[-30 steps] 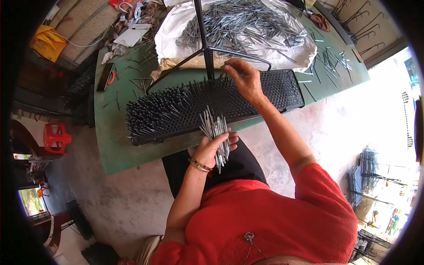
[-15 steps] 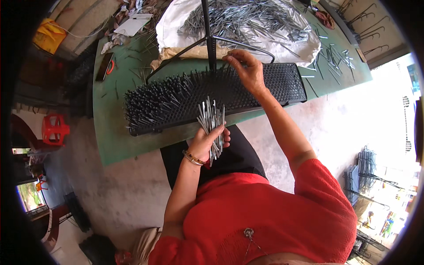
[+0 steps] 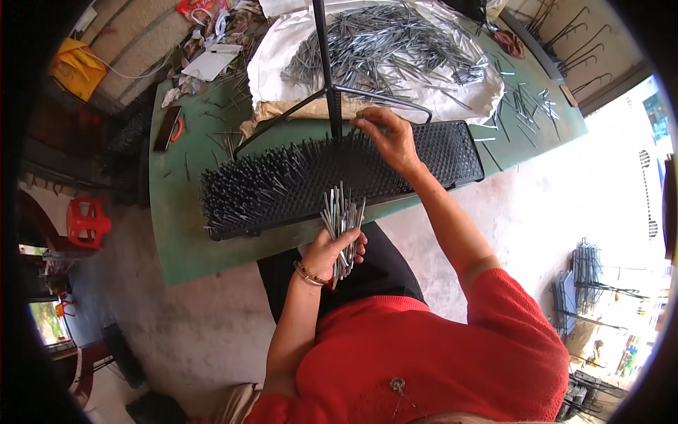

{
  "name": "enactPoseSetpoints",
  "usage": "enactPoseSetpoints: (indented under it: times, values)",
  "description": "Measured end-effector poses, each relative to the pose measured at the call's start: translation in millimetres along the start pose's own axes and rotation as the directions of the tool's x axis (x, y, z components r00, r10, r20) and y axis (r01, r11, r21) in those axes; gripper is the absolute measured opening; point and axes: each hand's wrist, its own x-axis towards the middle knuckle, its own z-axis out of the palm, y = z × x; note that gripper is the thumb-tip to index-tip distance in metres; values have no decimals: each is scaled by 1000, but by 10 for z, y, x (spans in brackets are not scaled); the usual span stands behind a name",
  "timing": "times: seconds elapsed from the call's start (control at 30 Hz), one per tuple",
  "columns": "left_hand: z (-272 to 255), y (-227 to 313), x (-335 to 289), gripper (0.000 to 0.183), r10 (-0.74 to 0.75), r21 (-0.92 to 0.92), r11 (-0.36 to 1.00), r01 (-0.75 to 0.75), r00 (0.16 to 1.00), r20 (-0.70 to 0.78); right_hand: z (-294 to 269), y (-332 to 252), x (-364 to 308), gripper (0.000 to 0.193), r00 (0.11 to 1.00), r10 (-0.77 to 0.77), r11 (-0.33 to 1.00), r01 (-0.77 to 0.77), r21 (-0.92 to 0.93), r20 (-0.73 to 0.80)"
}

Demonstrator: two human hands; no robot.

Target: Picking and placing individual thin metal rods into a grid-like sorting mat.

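My left hand [image 3: 330,252] is closed around a bundle of thin metal rods [image 3: 342,219], which fan out above my thumb. The bundle is held in front of the near edge of a long black perforated tray [image 3: 374,172]. Many dark rods [image 3: 254,180] stand in the left part of the tray, tilted at various angles. Over the tray's back edge, close to a black upright post [image 3: 329,63], is my right hand [image 3: 393,143]. Its thumb and forefinger are pinched together; whatever is between the tips is too small to make out.
Behind the tray, a large heap of loose metal rods [image 3: 388,46] lies on a white sack [image 3: 487,95]. Stray rods [image 3: 530,106] litter the green table [image 3: 176,240]. At its left are a phone [image 3: 167,127] and orange-handled scissors [image 3: 179,130]. A red stool [image 3: 88,222] stands on the floor.
The view has shifted, so the table and tray sit lower in the picture. My right hand has come down closer to the tray's back edge. The left hand keeps its grip on the bundle.
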Motion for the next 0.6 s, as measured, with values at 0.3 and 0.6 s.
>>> enactPoseSetpoints:
  times: [0.3,0.6]
  values:
    - [1,10,5,37,-16,4,1000,16,999,-33,-4,-105,-11,16,999,-42,984,36,-177,-29]
    - [29,34,3,15,56,50,997,-58,998,39,14,-152,-71,25,918,-349,777,396,-489,188]
